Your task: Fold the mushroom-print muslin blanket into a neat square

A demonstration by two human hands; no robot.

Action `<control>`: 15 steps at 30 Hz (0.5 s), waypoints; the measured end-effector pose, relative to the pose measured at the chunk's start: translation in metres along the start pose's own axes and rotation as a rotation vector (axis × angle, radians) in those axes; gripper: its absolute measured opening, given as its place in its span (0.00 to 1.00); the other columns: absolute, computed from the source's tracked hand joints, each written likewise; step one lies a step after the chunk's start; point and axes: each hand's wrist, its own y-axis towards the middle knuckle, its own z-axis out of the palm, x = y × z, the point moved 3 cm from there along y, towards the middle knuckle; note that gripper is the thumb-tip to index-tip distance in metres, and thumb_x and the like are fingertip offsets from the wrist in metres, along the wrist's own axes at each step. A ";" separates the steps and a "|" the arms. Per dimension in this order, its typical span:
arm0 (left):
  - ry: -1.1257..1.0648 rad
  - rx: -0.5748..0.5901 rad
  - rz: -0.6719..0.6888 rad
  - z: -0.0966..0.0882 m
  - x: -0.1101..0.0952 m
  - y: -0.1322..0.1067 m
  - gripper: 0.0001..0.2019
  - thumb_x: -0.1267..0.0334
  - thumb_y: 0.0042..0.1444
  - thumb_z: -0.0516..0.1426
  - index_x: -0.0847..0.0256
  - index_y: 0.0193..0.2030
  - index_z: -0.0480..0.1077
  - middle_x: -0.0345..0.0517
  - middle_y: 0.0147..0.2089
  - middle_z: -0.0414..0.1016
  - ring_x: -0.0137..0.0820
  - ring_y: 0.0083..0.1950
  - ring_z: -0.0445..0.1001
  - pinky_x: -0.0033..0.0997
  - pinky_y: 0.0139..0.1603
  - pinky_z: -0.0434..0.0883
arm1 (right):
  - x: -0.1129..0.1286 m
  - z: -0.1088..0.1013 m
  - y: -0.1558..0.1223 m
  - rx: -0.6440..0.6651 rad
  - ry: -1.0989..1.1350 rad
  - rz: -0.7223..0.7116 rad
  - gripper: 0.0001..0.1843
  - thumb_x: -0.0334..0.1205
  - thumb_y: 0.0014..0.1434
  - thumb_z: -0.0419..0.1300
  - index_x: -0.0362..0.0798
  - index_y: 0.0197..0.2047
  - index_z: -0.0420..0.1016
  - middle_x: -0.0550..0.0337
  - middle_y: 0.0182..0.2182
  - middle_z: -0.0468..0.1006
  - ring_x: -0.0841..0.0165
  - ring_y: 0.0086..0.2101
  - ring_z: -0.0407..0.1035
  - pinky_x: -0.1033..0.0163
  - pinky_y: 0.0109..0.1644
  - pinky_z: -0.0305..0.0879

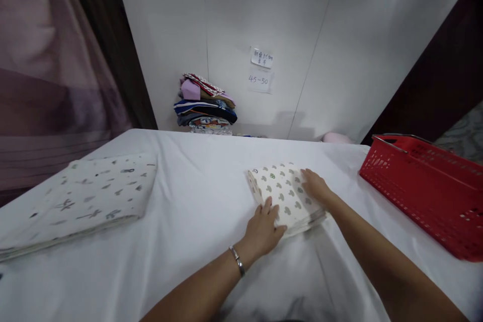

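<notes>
In front of me lies a folded white cloth (286,192) printed with grey mushroom-like shapes, its layers showing along the near edge. My left hand (263,228) rests at its near left corner, fingers spread over the edge. A silver bracelet (237,260) circles that wrist. On the cloth's right side lies my right hand (316,187), stretched flat with the fingertips near the far right corner. Farther left, a larger folded white cloth (101,186) with small grey and brown prints lies on the table.
The table wears a white sheet (196,176). A red plastic basket (422,186) with a metal handle stands at the right edge. Beyond the far edge, folded fabrics (206,103) are piled against the wall. A pinkish curtain (49,60) hangs on the left. Paper notes (260,80) are on the wall.
</notes>
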 end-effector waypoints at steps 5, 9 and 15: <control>0.178 0.067 -0.030 -0.001 -0.017 -0.009 0.30 0.53 0.56 0.52 0.58 0.64 0.55 0.55 0.70 0.42 0.51 0.54 0.68 0.49 0.46 0.70 | 0.067 0.031 -0.019 0.044 -0.188 -0.332 0.27 0.43 0.60 0.53 0.44 0.61 0.62 0.47 0.64 0.55 0.58 0.63 0.48 0.50 0.63 0.48; 0.303 0.153 -0.015 0.003 -0.031 -0.020 0.35 0.53 0.53 0.56 0.61 0.66 0.53 0.62 0.69 0.46 0.49 0.47 0.72 0.45 0.41 0.70 | 0.091 0.064 -0.031 0.223 -0.235 -0.378 0.29 0.49 0.63 0.47 0.47 0.64 0.56 0.50 0.65 0.49 0.57 0.64 0.41 0.44 0.64 0.41; 0.126 0.163 0.246 -0.014 -0.052 -0.033 0.22 0.48 0.56 0.52 0.61 0.51 0.68 0.55 0.52 0.71 0.42 0.42 0.75 0.37 0.38 0.69 | 0.084 0.077 -0.034 0.266 -0.168 -0.376 0.27 0.49 0.64 0.45 0.50 0.63 0.58 0.51 0.65 0.52 0.58 0.64 0.43 0.42 0.64 0.38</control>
